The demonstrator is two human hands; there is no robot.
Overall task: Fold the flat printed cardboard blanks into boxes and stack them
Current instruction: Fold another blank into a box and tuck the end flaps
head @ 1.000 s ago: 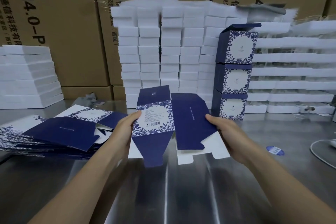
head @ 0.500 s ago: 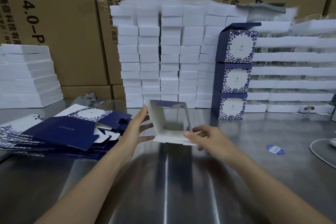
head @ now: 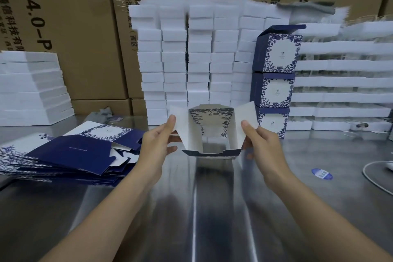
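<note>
The half-folded box [head: 212, 132] is in the middle, low over the shiny tabletop [head: 212, 215]. It is not clear if it touches the tabletop. The box is open like a tube, with its white inside showing.

The left hand [head: 156, 144] holds the white side flap at 9 o'clock on the box. Its grip is clamped on the flap, thumb in front and fingers behind. The right hand [head: 263, 144] holds the flap at 3 o'clock the same way.

At 9 o'clock from the box, just beside the left hand, lies the pile of flat blanks [head: 70, 153], spread out and messy. At 1 o'clock stand three finished boxes [head: 274, 83], one on top of the other, close behind the right flap. At 12 o'clock a wall of white blocks [head: 197, 59] stands right behind the box. More white stacks sit at 10 o'clock [head: 32, 87] and 2 o'clock [head: 340, 83]. Big brown cartons [head: 80, 27] stand behind everything. A grey cloth [head: 102, 112] lies at 10 o'clock.

At 4 o'clock lie a small blue sticker [head: 321, 173] and, farther out, a white cable [head: 370, 174]. At 6 o'clock the tabletop shows wide between the two arms.
</note>
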